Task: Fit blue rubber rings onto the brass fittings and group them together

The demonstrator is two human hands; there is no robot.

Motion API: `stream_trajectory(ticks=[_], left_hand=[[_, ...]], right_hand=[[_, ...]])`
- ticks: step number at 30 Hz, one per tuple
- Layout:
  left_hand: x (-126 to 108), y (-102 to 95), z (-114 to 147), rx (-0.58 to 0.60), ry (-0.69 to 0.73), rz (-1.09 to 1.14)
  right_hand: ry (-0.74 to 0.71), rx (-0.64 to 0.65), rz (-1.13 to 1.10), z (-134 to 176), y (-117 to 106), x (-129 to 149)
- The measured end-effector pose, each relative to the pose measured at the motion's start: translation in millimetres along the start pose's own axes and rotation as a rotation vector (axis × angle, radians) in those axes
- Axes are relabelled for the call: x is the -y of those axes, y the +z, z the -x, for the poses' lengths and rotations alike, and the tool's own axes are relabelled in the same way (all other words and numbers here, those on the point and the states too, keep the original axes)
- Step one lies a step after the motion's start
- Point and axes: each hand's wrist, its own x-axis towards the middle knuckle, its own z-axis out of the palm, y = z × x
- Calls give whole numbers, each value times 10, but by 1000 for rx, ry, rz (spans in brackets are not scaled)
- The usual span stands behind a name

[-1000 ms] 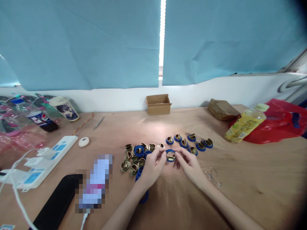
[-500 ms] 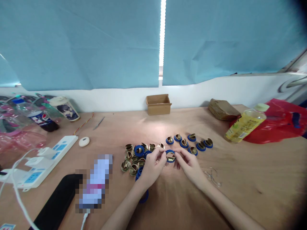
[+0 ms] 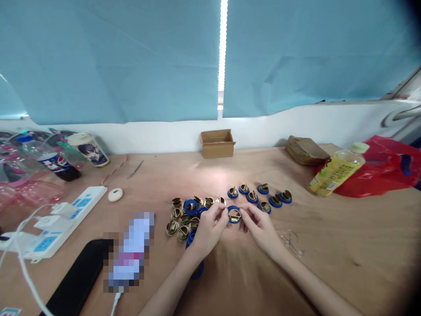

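Between my fingertips is a round gold metal piece with a blue ring (image 3: 234,215) around it. My left hand (image 3: 213,226) pinches its left edge, and my right hand (image 3: 257,222) pinches the right edge. Close by on the left lies a cluster of gold metal pieces (image 3: 183,232) without rings around most of them. Loose blue rings (image 3: 191,207) lie on and beside that cluster, some partly hidden behind my left hand and forearm. Beyond my right hand, several gold pieces with blue rings (image 3: 252,196) rest on the table.
A small open cardboard box (image 3: 217,145) stands by the wall. Left are a power strip (image 3: 66,219), a phone (image 3: 131,250), a black case (image 3: 80,276) and bottles (image 3: 59,164). Right are thin wires (image 3: 292,243), a yellow-labelled bottle (image 3: 338,170), a red bag (image 3: 381,171) and a brown package (image 3: 305,150).
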Motion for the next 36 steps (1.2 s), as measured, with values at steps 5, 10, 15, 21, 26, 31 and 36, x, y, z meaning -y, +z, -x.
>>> stream_trajectory(ticks=[5, 10, 15, 21, 26, 31, 36], left_hand=[[-21, -5, 1, 5, 2, 22], [-12, -7, 1, -5, 5, 23], [-11, -2, 9, -16, 27, -21], [-45, -21, 2, -3, 62, -57], [-36, -34, -8, 7, 57, -64], [-43, -7, 6, -19, 99, -79], [-32, 26, 17, -27, 134, -47]], right_hand=[[9, -8, -3, 4, 4, 19], [6, -17, 31, -1, 7, 37], [-9, -35, 22, 2, 20, 32], [-55, -83, -25, -9, 20, 8], [-139, -107, 52, -17, -3, 19], [-287, -118, 148, -18, -4, 43], [-345, -84, 190, -10, 2, 3]])
